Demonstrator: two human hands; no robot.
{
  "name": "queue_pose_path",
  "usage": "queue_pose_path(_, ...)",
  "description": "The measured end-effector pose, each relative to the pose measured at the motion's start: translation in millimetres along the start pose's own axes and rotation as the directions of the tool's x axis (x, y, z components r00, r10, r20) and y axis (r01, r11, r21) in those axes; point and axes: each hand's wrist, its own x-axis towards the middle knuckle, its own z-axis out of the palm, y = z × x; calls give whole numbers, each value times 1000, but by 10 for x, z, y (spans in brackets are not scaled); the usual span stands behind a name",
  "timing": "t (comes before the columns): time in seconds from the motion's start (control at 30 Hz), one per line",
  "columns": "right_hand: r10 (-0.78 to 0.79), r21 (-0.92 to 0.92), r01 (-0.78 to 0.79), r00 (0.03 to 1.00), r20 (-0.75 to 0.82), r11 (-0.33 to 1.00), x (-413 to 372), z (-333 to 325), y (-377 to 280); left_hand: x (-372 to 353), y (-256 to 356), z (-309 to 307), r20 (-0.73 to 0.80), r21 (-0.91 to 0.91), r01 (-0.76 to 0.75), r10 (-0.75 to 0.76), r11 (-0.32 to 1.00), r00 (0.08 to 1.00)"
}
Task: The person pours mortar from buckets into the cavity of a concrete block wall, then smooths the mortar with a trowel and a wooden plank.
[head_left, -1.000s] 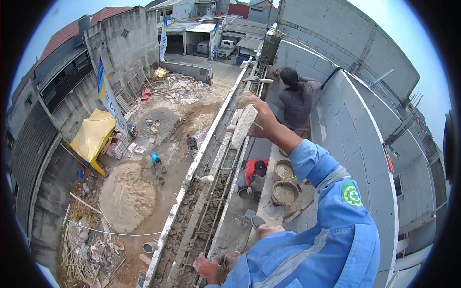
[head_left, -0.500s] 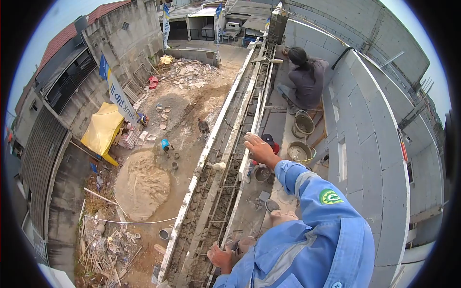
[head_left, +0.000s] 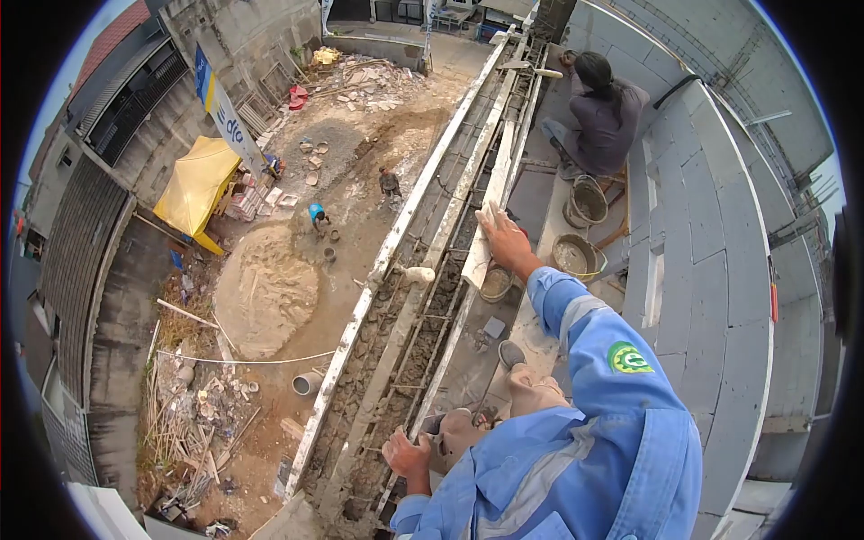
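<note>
A long pale board point(head_left: 490, 211) lies slanted along the inner edge of the formwork trough. My right hand point(head_left: 506, 241) is closed on this board near its lower end, the arm stretched forward. Lower down, my left hand point(head_left: 407, 457) rests with curled fingers at the trough's inner edge; what its fingers hold, if anything, is hidden. Rough grey mortar point(head_left: 369, 369) and steel bars fill the trough between the boards. A pale cylindrical object point(head_left: 418, 274) sits on the middle beam.
A co-worker point(head_left: 605, 117) crouches ahead beside the block wall point(head_left: 702, 234). Mortar buckets point(head_left: 587, 202) stand on the walkway. A trowel point(head_left: 544, 72) lies at the trough's far end. Far below left are a sand pile point(head_left: 265, 292), a yellow tent point(head_left: 193, 184) and people.
My right hand has moved onto the board and closed on it. The board now slants over the trough's inner edge. The whole view has shifted slightly.
</note>
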Motion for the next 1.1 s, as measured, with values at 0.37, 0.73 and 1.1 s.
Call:
queue_pose_path(0.37, 236, 418, -490, 817, 526, 765, -1997, 1086, -813, 34, 22, -48, 29, -76, 27, -25, 997, 999)
queue_pose_path(0.73, -405, 525, 17, 659, 634, 851, -1850, 410, -1420, 26, -16, -87, 89, -208, 90, -73, 974, 993)
queue_pose_path(1.1, -498, 717, 242, 851, 166, 653, -675, -675, -2257, -7, -41, -12, 152, -237, 144, -110, 961, 982)
